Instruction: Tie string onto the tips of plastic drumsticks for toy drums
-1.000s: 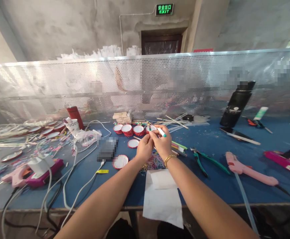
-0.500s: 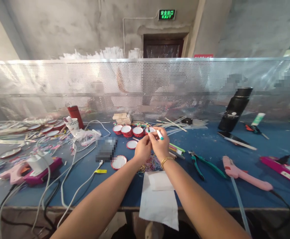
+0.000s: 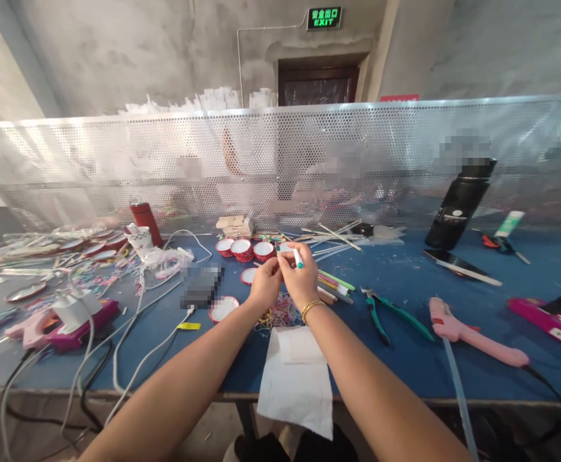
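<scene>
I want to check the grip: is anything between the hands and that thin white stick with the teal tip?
Nothing visible. The right hand pinches the thin white stick with a teal tip directly, and the left hand meets it at the fingertips, above the pile of coloured rubber bands on the blue table.

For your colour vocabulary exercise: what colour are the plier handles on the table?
Green plier handles, clearest in the head view.

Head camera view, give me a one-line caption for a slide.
Both hands, left hand and right hand, pinch a white teal-tipped stick above a cluttered blue workbench.
</scene>
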A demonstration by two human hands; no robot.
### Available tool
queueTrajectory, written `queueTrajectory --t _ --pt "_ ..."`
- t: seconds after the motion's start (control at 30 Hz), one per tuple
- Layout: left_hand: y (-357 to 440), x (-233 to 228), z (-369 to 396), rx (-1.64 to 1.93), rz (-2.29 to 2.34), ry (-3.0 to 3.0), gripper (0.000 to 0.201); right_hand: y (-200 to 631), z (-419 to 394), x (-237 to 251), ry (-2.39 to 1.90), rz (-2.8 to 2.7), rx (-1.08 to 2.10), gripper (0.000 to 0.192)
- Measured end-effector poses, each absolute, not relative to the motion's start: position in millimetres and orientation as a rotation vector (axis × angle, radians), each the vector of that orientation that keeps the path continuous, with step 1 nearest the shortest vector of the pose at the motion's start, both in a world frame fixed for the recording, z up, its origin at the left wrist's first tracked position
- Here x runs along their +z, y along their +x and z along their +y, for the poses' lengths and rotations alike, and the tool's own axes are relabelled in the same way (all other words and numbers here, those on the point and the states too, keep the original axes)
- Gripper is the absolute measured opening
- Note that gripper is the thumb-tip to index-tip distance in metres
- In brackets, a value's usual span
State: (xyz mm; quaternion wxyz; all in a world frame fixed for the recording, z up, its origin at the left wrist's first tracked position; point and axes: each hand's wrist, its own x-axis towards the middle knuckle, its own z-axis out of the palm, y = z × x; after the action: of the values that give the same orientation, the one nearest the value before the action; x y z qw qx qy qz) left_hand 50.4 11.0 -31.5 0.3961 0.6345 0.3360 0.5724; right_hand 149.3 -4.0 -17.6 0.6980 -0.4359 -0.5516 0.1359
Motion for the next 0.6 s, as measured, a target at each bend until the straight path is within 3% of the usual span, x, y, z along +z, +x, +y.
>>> queueTrajectory --t 0.6 --pt "46.7 -32.8 9.3 1.470 0.954 1.745 0.021 146.0 0.0 -19.6 -0.974 -1.273 0.272 0.022"
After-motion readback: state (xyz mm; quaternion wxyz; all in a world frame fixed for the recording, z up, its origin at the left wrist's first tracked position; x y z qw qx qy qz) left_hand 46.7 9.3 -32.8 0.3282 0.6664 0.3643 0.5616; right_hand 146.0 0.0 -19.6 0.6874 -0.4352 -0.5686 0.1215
